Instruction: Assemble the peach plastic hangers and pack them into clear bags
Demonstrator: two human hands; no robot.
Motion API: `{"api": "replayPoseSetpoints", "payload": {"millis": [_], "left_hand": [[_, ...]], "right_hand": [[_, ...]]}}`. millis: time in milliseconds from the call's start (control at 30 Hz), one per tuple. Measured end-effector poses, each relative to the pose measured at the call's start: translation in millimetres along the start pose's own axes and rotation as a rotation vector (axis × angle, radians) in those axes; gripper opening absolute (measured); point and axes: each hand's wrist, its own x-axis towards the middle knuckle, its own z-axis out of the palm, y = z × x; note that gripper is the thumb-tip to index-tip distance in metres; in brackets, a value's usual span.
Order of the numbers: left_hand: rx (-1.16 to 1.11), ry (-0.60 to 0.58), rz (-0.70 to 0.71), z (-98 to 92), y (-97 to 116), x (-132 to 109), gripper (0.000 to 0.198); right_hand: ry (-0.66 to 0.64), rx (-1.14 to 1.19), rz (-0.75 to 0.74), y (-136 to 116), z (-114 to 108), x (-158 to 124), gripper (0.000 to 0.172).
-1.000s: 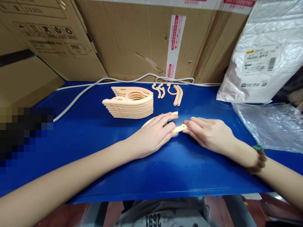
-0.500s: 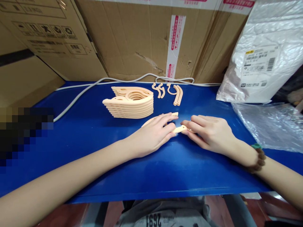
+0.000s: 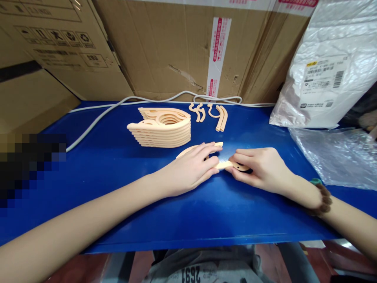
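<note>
The hanger [image 3: 223, 165] lies on the table [image 3: 182, 224] between the hands, its near strip running left to right. The left hand [image 3: 190, 167] covers its left part, thumb and forefinger closed on the strip, other fingers loosely extended; the right hand [image 3: 259, 167], nearer the right end, pinches there, fingers curled.

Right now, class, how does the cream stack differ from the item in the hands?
The stack rises in layers; the held item lies lower. The stack is untouched; the left hand partly covers the held item and the right hand grips it. Both are cream.
</note>
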Motion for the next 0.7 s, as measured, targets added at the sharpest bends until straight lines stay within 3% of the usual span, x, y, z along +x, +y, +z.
{"api": "replayPoseSetpoints", "payload": {"millis": [133, 233, 333, 467, 700], "left_hand": [[-0.025, -0.038, -0.018, -1.5, 1.3, -0.4, 0.026], [-0.077, -0.042, -0.116, -3.4, 3.9, -0.6, 0.024], [-0.134, 0.006, -0.196, -4.2, 4.1, -1.3, 0.015], [-0.21, 0.07, -0.205, -2.8, -0.3, -2.5, 0.03], [-0.31, 0.162, -0.226, 2.3, -8.8, -1.6, 0.027]], "right_hand": [[0.037, -0.007, -0.076, 3.1, 2.6, 0.0, 0.03], [0.026, 0.037, -0.155, 3.8, 2.3, 1.3, 0.026], [-0.008, 0.107, -0.2, 2.8, -0.3, 3.2, 0.033], [-0.035, 0.191, -0.209, 1.9, -3.8, 5.6, 0.047], [-0.067, 0.269, -0.229, -1.6, -2.3, 7.0, 0.044]]}}
